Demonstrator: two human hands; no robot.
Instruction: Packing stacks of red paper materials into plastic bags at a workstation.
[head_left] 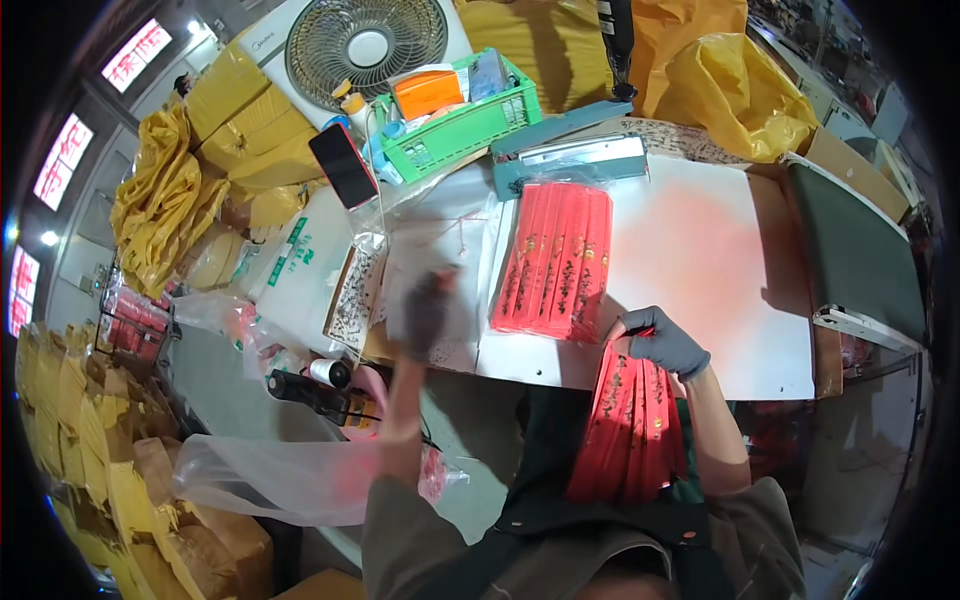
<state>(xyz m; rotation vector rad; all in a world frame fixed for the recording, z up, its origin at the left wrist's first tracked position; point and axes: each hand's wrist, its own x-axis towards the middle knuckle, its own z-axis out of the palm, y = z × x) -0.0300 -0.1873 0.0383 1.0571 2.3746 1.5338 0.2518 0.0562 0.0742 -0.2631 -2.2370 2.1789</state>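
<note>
A grey glove covers my right hand point(665, 343), which pinches the upper end of a bundle of long red printed strips point(625, 425). The bundle hangs past the table's front edge, before my body. My left hand point(428, 312), in a dark glove, is smeared by motion over the left part of the white table surface point(700, 290); its fingers cannot be made out. Between the hands, a flat stack of similar red strips point(553, 260) lies on the table, seemingly in clear plastic. Behind that stack sits a grey-blue metal sealer-like device point(575, 160).
A green crate point(460, 130) with small items, a phone point(344, 165) and a fan point(366, 48) stand at the back left. A dark padded panel point(860, 250) borders the right side. Clear plastic film point(280, 480) and yellow-wrapped bundles point(110, 450) lie left.
</note>
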